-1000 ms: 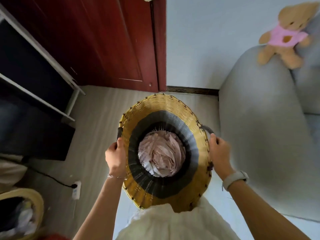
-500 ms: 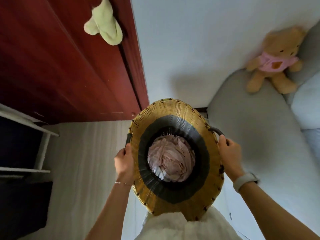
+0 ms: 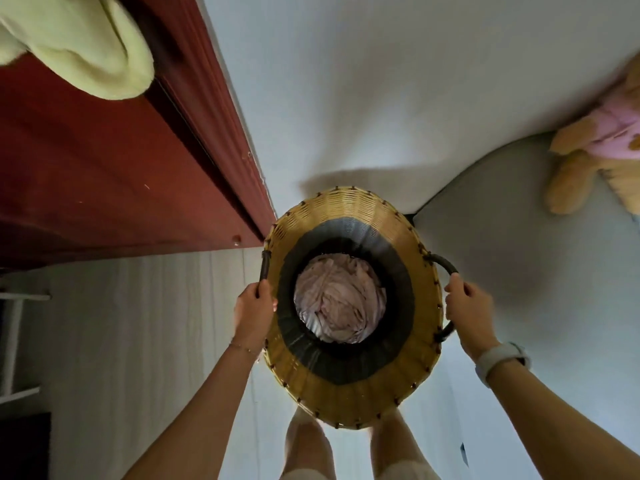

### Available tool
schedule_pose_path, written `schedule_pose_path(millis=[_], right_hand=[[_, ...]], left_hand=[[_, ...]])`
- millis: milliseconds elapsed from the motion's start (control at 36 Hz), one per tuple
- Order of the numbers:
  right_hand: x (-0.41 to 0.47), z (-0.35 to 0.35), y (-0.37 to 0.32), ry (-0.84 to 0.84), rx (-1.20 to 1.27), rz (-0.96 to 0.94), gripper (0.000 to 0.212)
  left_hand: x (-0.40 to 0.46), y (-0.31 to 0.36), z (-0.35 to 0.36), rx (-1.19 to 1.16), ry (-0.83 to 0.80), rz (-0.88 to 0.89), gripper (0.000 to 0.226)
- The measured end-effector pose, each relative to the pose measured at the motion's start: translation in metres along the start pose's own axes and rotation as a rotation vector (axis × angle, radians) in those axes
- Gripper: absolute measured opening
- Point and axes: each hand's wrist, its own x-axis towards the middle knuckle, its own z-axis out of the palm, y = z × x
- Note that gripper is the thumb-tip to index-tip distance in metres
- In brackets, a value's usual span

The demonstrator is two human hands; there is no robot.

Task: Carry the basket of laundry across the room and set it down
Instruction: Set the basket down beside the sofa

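Note:
A tall woven basket (image 3: pixel 349 216), yellow at the rim with a dark band inside, hangs in front of me above my legs. Crumpled pale pink laundry (image 3: pixel 339 299) lies at its bottom. My left hand (image 3: pixel 252 313) grips the dark handle on the basket's left side. On the right side, the looped dark handle is held by my right hand (image 3: pixel 467 306), which has a white watch on its wrist. The basket is close to the corner where the white wall meets the red door.
A dark red door (image 3: pixel 104 161) fills the left, with a pale green soft toy (image 3: pixel 83 46) hanging on it. A grey sofa (image 3: pixel 519 254) stands at the right with a tan teddy bear (image 3: pixel 595 143) in pink. White shelf legs (image 3: pixel 14 341) show at far left.
The basket, held by both hands, has come closer to the wall corner and sofa. The door and the green toy have grown larger; my legs now show under the basket.

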Motion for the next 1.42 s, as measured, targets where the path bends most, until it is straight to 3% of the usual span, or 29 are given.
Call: schedule_pose_path(millis=[306,417,528,639,722,806,1056,1194,1417], right_hand=[[0.114,0.035,0.020,-0.195,-0.219,-0.022,0.033],[0.138,0.042,0.030,-0.197,-0.232,-0.045,0.031],[0.142,0.041,0.037,-0.180,-0.214,-0.121,0.030],[0.125,0.037,0.060,-0.115,-0.269,-0.176,0.047],[0.107,0.039,0.082,-0.044,-0.286,-0.134,0.058],[0.095,0.052,0.102,-0.071,-0.293,0.013,0.050],[0.121,0.095,0.123,0.077,-0.147,0.271,0.042],[0.137,0.098,0.121,0.145,-0.152,0.218,0.038],[0.186,0.098,0.063,0.008,-0.270,-0.151,0.034]], left_hand=[[0.052,-0.029,0.080,0.040,0.105,-0.145,0.034],[0.056,-0.037,0.094,0.075,0.113,-0.153,0.036],[0.058,-0.024,0.102,0.307,0.233,-0.101,0.039],[0.067,-0.003,0.106,0.571,0.255,0.048,0.051],[0.087,0.010,0.113,0.735,0.196,0.194,0.053],[0.116,0.020,0.124,0.837,0.108,0.291,0.057],[0.201,0.019,0.140,0.858,-0.010,0.250,0.078],[0.190,0.010,0.146,0.821,0.073,0.252,0.058],[0.160,-0.037,0.109,0.557,-0.043,-0.225,0.068]])
